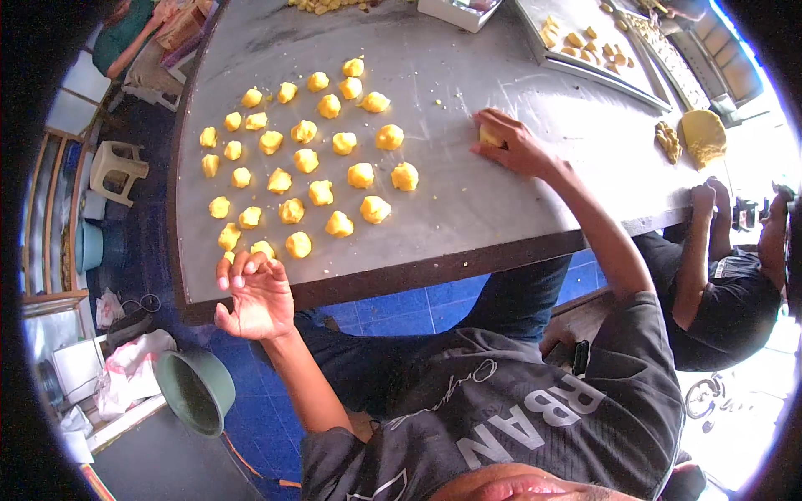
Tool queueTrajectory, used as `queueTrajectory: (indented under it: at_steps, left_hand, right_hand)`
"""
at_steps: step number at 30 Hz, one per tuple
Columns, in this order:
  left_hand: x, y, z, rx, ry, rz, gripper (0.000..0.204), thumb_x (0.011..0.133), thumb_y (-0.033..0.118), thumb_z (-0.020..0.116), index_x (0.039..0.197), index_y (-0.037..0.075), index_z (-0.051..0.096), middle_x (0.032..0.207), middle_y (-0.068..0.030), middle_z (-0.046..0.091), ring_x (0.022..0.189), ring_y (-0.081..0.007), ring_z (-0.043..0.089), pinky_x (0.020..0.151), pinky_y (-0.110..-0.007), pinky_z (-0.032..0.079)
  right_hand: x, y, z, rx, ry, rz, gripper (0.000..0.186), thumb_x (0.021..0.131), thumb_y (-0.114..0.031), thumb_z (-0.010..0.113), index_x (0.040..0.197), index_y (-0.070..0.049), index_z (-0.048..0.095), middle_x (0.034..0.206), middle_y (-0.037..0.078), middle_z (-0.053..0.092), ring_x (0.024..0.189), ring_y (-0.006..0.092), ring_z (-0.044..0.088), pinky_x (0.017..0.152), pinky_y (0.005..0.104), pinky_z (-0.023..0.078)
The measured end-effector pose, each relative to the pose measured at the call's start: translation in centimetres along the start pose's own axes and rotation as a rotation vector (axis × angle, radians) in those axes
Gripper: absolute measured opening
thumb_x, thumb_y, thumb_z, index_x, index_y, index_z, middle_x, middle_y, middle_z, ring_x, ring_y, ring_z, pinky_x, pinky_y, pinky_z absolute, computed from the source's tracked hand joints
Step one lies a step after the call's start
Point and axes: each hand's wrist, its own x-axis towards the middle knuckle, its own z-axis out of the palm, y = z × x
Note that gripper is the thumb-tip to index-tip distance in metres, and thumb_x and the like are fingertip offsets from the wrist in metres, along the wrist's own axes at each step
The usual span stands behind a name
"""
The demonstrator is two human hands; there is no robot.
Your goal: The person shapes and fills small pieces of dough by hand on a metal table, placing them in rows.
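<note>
Several rough yellow dough balls (321, 193) lie in loose rows on the left part of the grey metal table (451, 225). My right hand (516, 144) is cupped, palm down, round a dough piece (493, 136) on the tabletop, right of the rows. Only part of that piece shows between thumb and fingers. At the table's near left edge, my left hand (257, 296) is turned palm up with its fingers half curled and apart. Nothing shows in it. Its fingertips are close to the nearest dough balls, one of which (263, 249) they partly cover.
A tray (547, 58) with shaped dough pieces stands at the far right, near a white box (459, 12). A large dough slab (704, 138) lies further right, by a co-worker (727, 292). On the left are a plastic stool (117, 171) and a green basin (196, 388).
</note>
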Motion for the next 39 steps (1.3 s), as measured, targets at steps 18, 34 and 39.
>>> queueTrajectory:
  at_steps: [18, 34, 39]
  left_hand:
    - [0.1, 0.1, 0.1, -0.027, 0.059, 0.032, 0.023, 0.072, 0.018, 0.063, 0.085, 0.013, 0.045, 0.082, -0.0004, 0.046, 0.094, -0.0189, 0.047, 0.097, -0.042, 0.039]
    - [0.1, 0.0, 0.4, -0.037, 0.076, 0.019, 0.023, 0.072, 0.02, 0.061, 0.085, 0.013, 0.044, 0.083, -0.001, 0.046, 0.092, -0.019, 0.048, 0.098, -0.042, 0.038]
    - [0.1, 0.0, 0.4, -0.045, 0.065, 0.018, 0.023, 0.071, 0.021, 0.062, 0.084, 0.013, 0.044, 0.082, -0.0013, 0.046, 0.093, -0.0191, 0.048, 0.098, -0.042, 0.038]
  right_hand:
    - [-2.1, 0.8, -0.1, -0.066, 0.24, -0.111, 0.023, 0.085, -0.011, 0.055, 0.106, -0.002, 0.059, 0.109, 0.015, 0.059, 0.106, 0.0303, 0.054, 0.091, 0.0376, 0.044]
    - [-0.3, 0.2, -1.0, 0.014, 0.288, 0.126, 0.037, 0.085, -0.026, 0.058, 0.109, 0.002, 0.057, 0.107, 0.02, 0.059, 0.1, 0.0328, 0.058, 0.088, 0.0384, 0.045]
    - [-0.3, -0.2, -1.1, 0.046, 0.316, 0.108, 0.033, 0.086, -0.022, 0.055, 0.106, 0.004, 0.057, 0.106, 0.021, 0.059, 0.099, 0.0357, 0.057, 0.086, 0.0391, 0.045]
